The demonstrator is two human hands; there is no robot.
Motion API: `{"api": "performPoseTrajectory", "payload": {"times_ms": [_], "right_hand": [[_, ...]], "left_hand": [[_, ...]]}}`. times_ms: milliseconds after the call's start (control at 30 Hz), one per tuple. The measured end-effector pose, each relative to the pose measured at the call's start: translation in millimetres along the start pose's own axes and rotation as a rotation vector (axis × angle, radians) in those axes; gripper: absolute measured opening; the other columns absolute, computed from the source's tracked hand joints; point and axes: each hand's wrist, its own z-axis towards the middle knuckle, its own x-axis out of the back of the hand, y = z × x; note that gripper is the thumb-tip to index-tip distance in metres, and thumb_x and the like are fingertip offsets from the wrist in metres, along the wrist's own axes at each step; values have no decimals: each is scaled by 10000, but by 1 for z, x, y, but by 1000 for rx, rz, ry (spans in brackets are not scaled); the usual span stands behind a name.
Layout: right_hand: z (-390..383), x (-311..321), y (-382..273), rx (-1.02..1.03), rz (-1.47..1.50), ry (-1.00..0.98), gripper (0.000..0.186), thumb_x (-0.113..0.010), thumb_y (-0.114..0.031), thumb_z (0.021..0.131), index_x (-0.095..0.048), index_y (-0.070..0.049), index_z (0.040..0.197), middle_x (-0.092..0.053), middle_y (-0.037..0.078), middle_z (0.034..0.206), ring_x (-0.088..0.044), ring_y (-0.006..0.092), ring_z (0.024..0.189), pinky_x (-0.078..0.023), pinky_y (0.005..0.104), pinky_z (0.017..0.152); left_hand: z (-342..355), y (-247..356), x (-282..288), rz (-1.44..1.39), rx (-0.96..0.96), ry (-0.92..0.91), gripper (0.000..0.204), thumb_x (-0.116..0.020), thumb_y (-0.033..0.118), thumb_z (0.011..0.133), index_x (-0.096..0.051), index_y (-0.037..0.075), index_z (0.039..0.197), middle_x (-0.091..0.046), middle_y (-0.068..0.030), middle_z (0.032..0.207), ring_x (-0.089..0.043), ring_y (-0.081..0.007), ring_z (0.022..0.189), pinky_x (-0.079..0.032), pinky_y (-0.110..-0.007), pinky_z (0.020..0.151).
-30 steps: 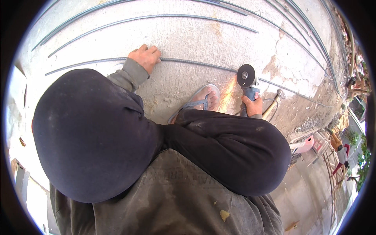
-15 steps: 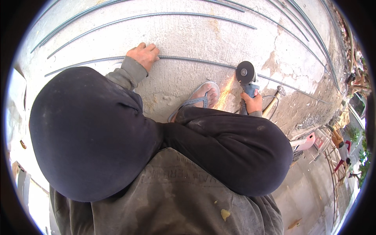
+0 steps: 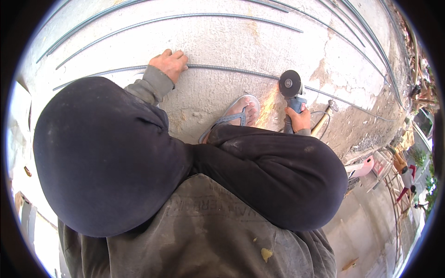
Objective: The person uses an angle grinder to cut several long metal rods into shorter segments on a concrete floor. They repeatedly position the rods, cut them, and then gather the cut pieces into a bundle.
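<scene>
A: Item one, the left hand [image 3: 169, 64]. We log it palm down, fingers together and pressed flat on a ribbed steel bar [image 3: 222, 69] that runs across the concrete slab [image 3: 222, 41].

B: Item two, the right hand [image 3: 300, 118]. We have its fingers clamped round the blue body of an angle grinder [image 3: 291, 92]. The dark disc stands just past the fingertips and meets the same bar, well off to the right of the left hand's fingers. A pale orange spray of sparks [image 3: 266, 113] falls back between the disc and a foot in a grey sandal [image 3: 236, 116].

A: Packages, labels, signs?

B: We see none near either hand that we can tell apart. Only a faint, unreadable print on the grey shirt [image 3: 208, 231], low in the picture and well behind both hands.

A: Containers?

B: None we can make out. Just right of the right-hand fingers lies a hammer with a wooden handle [image 3: 322, 123]. More bars [image 3: 185, 18] lie beyond the left fingertips, parallel to the held one. A pink object [image 3: 359, 169] sits farther right, its kind unclear.
</scene>
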Motion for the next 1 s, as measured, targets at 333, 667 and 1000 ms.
{"api": "performPoseTrajectory", "payload": {"times_ms": [333,667,1000], "right_hand": [[-7,4,-10,-24,-32,-44,423,-798,-256,728,-707,42,1013,-738,138,873,-687,221,769,-535,365,749],[12,-1,7,20,57,-57,373,-789,-224,737,-716,40,990,-739,121,872,-679,208,773,-528,353,748],[12,-2,9,110,67,-28,223,-776,-141,795,-682,34,896,-675,87,720,-657,185,551,-525,338,522]], "left_hand": [[-2,0,1,27,10,-13,185,-743,240,867,-624,118,940,-613,-16,944,-611,-252,857,-576,-370,701],[-5,0,4,27,13,-14,188,-745,240,865,-627,119,947,-613,-13,946,-611,-245,856,-575,-366,705],[-4,0,1,27,9,-17,197,-750,247,856,-627,120,943,-612,-14,937,-614,-241,854,-575,-368,695]]}}
